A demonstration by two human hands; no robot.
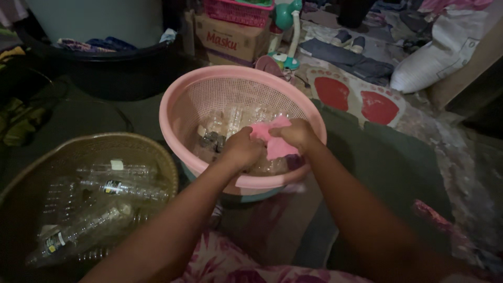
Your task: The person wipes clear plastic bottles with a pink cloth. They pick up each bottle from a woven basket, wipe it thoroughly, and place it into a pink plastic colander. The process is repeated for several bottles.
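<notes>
Both gripping a soft pink cloth [272,139]: left hand [242,149] and right hand [297,134], above clear ribbed bottles [230,123] in round pink mesh basket [181,105].

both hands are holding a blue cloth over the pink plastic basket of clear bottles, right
Not quite: the head view shows the cloth is pink, not blue. The left hand and right hand hold the crumpled pink cloth over the round pink plastic basket of clear plastic bottles.

Dim indoor light, brightest top centre; corners & lower left in deep shadow; slight noise, soft detail.
</notes>
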